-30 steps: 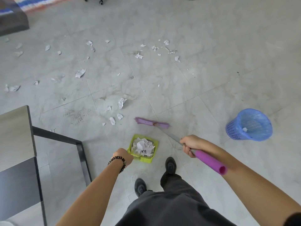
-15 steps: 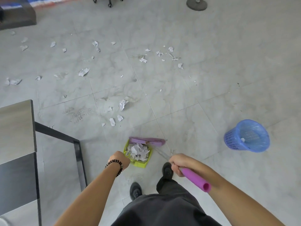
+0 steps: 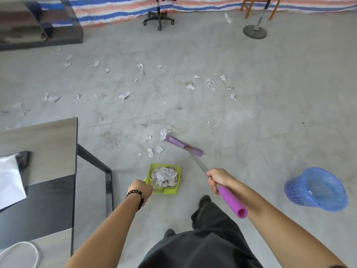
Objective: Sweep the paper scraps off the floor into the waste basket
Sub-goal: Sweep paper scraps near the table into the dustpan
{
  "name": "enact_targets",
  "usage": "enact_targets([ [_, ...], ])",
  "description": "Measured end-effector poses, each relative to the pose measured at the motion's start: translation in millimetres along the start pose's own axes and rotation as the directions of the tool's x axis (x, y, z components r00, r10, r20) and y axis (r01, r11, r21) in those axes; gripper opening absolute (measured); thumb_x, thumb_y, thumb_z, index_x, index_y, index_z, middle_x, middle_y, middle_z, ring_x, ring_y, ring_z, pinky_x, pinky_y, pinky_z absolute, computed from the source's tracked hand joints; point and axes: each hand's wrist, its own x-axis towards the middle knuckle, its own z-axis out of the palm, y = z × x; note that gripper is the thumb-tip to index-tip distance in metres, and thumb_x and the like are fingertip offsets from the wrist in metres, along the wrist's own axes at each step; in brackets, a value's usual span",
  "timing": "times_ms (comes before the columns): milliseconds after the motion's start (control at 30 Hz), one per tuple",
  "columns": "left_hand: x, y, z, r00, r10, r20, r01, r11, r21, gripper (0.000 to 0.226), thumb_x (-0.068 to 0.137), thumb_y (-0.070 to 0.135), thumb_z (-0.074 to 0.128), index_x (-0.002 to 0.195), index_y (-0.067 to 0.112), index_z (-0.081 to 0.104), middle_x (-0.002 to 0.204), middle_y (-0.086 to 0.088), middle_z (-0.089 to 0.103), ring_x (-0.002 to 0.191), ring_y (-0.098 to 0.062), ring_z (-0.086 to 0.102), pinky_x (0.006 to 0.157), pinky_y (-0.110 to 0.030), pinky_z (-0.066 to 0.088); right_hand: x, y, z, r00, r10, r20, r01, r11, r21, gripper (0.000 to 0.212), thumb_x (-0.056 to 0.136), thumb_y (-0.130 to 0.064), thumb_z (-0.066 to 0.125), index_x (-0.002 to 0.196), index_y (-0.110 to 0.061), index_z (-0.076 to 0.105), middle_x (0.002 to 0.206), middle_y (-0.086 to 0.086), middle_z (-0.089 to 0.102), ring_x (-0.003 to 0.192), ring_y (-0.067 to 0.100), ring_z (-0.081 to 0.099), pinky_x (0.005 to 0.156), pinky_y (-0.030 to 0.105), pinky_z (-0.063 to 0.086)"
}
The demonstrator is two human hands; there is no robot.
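Observation:
My left hand (image 3: 140, 188) grips the handle of a lime-green dustpan (image 3: 165, 190) that sits on the floor, heaped with crumpled paper. My right hand (image 3: 218, 178) holds a purple-handled broom (image 3: 229, 200); its purple head (image 3: 184, 145) rests on the floor beyond the dustpan, beside a small cluster of paper scraps (image 3: 154, 149). More scraps (image 3: 125, 94) lie scattered across the grey tiles farther away. The blue waste basket (image 3: 316, 190) stands to my right, with a little paper inside.
A grey table (image 3: 38, 147) with dark legs is at my left, papers on it. A wheeled office chair (image 3: 158, 18), a round-based stand (image 3: 254, 31) and a dark shelf unit (image 3: 38, 22) line the far wall. My feet stand just behind the dustpan.
The broom head has moved away from the dustpan's mouth, out to the far right, and now lies next to the loose scraps. My view has tilted upward.

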Motion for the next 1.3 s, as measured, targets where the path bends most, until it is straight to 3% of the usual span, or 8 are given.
enact_targets([
  [200, 39, 17, -34, 0.995, -0.085, -0.058, 0.078, 0.991, -0.105, 0.015, 0.082, 0.003, 0.040, 0.068, 0.005, 0.046, 0.053, -0.013, 0.048, 0.044, -0.023, 0.044, 0.046, -0.020, 0.035, 54, -72, 12, 0.967, -0.251, -0.043, 0.236, 0.948, -0.214, 0.014, 0.088, -0.004, 0.038, 0.080, -0.013, 0.045, 0.041, 0.001, 0.044, 0.036, 0.017, 0.038, 0.038, 0.020, 0.033],
  [433, 90, 52, -75, 0.971, -0.226, -0.074, 0.214, 0.967, -0.140, 0.013, 0.078, 0.004, 0.043, 0.077, 0.003, 0.057, 0.056, -0.009, 0.043, 0.045, -0.021, 0.037, 0.043, -0.020, 0.034, 141, -183, 25, 0.942, -0.332, 0.038, 0.311, 0.829, -0.466, 0.014, 0.087, -0.008, 0.038, 0.088, -0.010, 0.051, 0.044, 0.008, 0.049, 0.039, 0.022, 0.042, 0.046, 0.029, 0.036],
  [633, 116, 80, -99, 0.964, -0.238, -0.117, 0.240, 0.971, -0.001, 0.021, 0.080, 0.007, 0.048, 0.086, 0.008, 0.068, 0.063, -0.005, 0.052, 0.052, -0.025, 0.047, 0.050, -0.021, 0.041, 191, -236, 58, 0.967, -0.209, 0.145, 0.254, 0.744, -0.618, 0.018, 0.083, -0.007, 0.036, 0.095, -0.005, 0.050, 0.044, 0.008, 0.052, 0.038, 0.022, 0.046, 0.045, 0.026, 0.038],
  [800, 118, 88, -102, 0.964, -0.238, -0.117, 0.242, 0.970, 0.025, 0.021, 0.081, 0.007, 0.049, 0.091, 0.011, 0.068, 0.070, -0.004, 0.058, 0.056, -0.020, 0.053, 0.049, -0.022, 0.042, 166, -214, 80, 0.973, -0.024, 0.229, 0.187, 0.664, -0.724, 0.036, 0.084, -0.006, 0.034, 0.117, -0.006, 0.048, 0.048, 0.010, 0.054, 0.035, 0.021, 0.045, 0.044, 0.027, 0.039],
  [967, 122, 94, -112, 0.977, -0.200, -0.079, 0.206, 0.976, 0.075, 0.012, 0.082, 0.007, 0.047, 0.078, 0.006, 0.058, 0.065, -0.005, 0.055, 0.053, -0.020, 0.053, 0.046, -0.022, 0.043, 120, -194, 90, 0.962, 0.107, 0.250, 0.101, 0.712, -0.695, 0.019, 0.090, -0.007, 0.038, 0.102, -0.007, 0.052, 0.043, 0.005, 0.049, 0.037, 0.018, 0.041, 0.039, 0.022, 0.035],
  [1033, 119, 95, -114, 0.982, -0.179, -0.056, 0.183, 0.980, 0.075, 0.016, 0.086, 0.010, 0.047, 0.070, 0.006, 0.051, 0.065, -0.008, 0.055, 0.058, -0.024, 0.057, 0.051, -0.024, 0.045, 103, -196, 95, 0.959, 0.169, 0.230, 0.042, 0.713, -0.700, 0.029, 0.093, -0.011, 0.038, 0.116, -0.008, 0.054, 0.050, 0.005, 0.044, 0.038, 0.013, 0.039, 0.036, 0.019, 0.034],
  [1133, 110, 86, -117, 0.987, -0.158, -0.017, 0.159, 0.986, 0.060, 0.015, 0.088, 0.011, 0.045, 0.076, 0.005, 0.052, 0.069, -0.011, 0.059, 0.060, -0.026, 0.059, 0.055, -0.025, 0.049, 83, -201, 95, 0.940, 0.283, 0.193, -0.107, 0.779, -0.618, 0.052, 0.097, -0.014, 0.036, 0.149, -0.013, 0.034, 0.049, -0.003, 0.037, 0.030, 0.003, 0.036, 0.033, 0.011, 0.029],
  [1300, 99, 47, -128, 0.984, -0.171, 0.043, 0.171, 0.985, 0.013, 0.017, 0.085, 0.010, 0.043, 0.078, -0.001, 0.054, 0.058, -0.015, 0.053, 0.044, -0.023, 0.048, 0.044, -0.022, 0.038, 61, -210, 95, 0.944, 0.261, 0.200, -0.151, 0.885, -0.441, 0.042, 0.101, -0.020, 0.036, 0.143, -0.020, 0.038, 0.041, -0.009, 0.036, 0.028, 0.000, 0.033, 0.030, 0.010, 0.027],
])
